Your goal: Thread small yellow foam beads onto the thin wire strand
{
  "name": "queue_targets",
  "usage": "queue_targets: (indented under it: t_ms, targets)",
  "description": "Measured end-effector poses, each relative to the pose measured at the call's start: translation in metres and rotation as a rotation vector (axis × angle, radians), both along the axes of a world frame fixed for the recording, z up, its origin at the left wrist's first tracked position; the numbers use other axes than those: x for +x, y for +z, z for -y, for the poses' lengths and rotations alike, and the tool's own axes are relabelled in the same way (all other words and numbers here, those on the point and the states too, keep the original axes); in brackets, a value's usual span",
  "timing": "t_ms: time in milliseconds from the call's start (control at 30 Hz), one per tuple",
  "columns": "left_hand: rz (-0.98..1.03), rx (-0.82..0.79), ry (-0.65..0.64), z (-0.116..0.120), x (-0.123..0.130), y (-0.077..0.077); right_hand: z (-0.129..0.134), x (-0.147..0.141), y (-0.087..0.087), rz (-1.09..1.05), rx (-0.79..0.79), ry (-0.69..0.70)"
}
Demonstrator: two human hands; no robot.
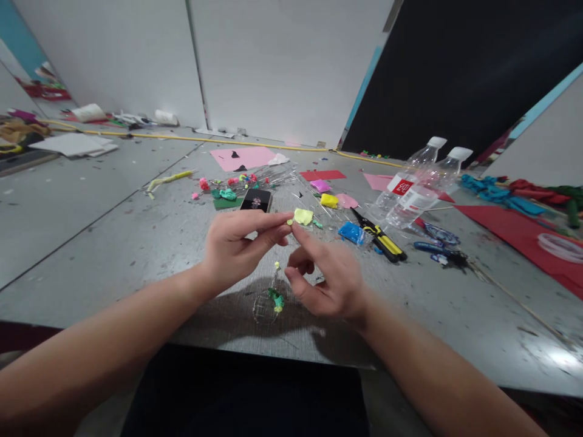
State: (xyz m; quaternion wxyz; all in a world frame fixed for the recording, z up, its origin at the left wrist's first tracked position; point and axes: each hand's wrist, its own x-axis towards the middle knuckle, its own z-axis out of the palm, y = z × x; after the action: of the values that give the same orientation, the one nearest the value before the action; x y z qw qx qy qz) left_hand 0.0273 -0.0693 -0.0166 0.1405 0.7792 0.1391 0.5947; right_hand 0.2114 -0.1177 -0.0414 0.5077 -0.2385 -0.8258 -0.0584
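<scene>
My left hand (239, 243) is closed, pinching a tiny bit of yellow-green modelling clay (289, 222) between thumb and fingertips. My right hand (325, 279) touches that bit with its index fingertip; its thumb stands apart and the other fingers curl loosely. Just behind the fingertips lies a larger pale yellow clay lump (303, 216). Below my hands, near the table's front edge, rests a small round thin-wire frame (265, 308) with green clay (276, 298) on it. A yellow dab (277, 265) tips its upper end.
Beyond my hands lie a dark phone-like object (256, 200), wires with coloured clay balls (234, 181) and a yellow clay packet (329, 200). To the right are a blue clay packet (351, 232), yellow-handled pliers (382, 240), plastic bottles (407, 194) and red sheets (514, 233).
</scene>
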Motion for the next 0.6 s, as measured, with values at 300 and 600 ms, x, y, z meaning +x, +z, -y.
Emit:
queue_targets:
  t_ms: [300, 600]
  targets:
    - [-0.589, -0.038, -0.133, -0.036, -0.01, -0.005, -0.001, 0.001, 0.004, -0.164, -0.007, -0.181]
    - [-1.161, -0.289, -0.09, -0.058, -0.017, -0.011, -0.004, 0.002, 0.006, -0.121, -0.005, -0.132]
